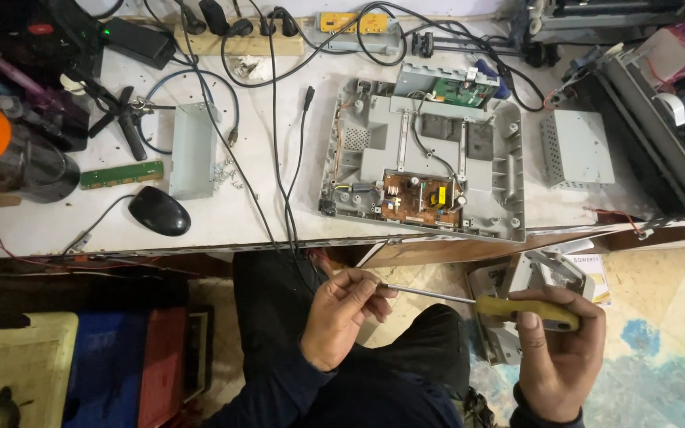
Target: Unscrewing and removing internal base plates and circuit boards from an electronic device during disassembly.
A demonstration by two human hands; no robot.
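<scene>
While the person sits at the worktop (pixel 223 226) with dark trousers under the hands, the right hand (pixel 558 349) is wrapped shut around the yellow handle of a screwdriver (pixel 509 307), thumb laid along the top; that grip is closed tight. The screwdriver's thin metal shaft runs level across the lap to the left hand (pixel 344 313), whose fingertips (pixel 376 290) pinch together around the shaft's tip. That grip is nearly closed, touching only the tip; whether a small part sits between the fingers cannot be told.

Just behind the right hand, on the floor, lie a grey metal bracket (pixel 517 277) and a white paper sheet (pixel 592 273) with dark print. To the left, on the floor, stand a cream box (pixel 17 368), a blue box (pixel 105 361) and a red one (pixel 160 364).

On the worktop, nearest the edge, sits a black mouse (pixel 158 211). To its right lies an open grey plastic housing (pixel 426 162) with a brown circuit board (pixel 422 200) carrying a small yellow label, and a green board (pixel 461 89) at its far side. A perforated white metal cover (pixel 576 149) lies right of it. A narrow green strip board (pixel 122 174) and a grey metal tray (pixel 192 150) lie left. At the far edge runs a beige power strip (pixel 239 40) with black plugs.
</scene>
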